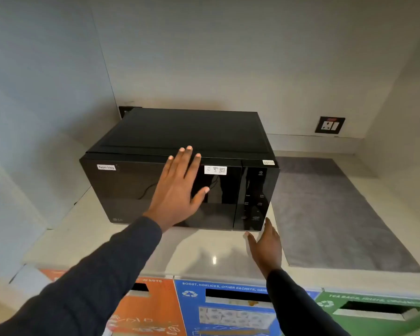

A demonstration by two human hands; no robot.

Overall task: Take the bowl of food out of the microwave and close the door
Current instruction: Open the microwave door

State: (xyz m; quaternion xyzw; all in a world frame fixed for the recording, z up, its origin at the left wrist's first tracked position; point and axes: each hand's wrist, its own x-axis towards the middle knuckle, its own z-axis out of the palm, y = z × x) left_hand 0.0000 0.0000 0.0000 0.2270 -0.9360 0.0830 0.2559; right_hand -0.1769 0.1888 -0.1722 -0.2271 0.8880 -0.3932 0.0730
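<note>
Left hand (177, 187) flat on microwave door (136, 190)

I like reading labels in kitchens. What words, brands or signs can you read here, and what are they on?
"Non-Veg": white sticker on the microwave door.
"LG": logo, door's lower corner.
"BOOST, HORLICKS, OTHER SACHETS": blue bin label.
"WASTE": orange bin label, the rest hidden.
"TEA BAGS, FRUITS": green bin label, blurred.
QR sticker, control panel text: too small.

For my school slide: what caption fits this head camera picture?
Left hand flat against the closed black microwave door, right hand open below its control panel.
</note>
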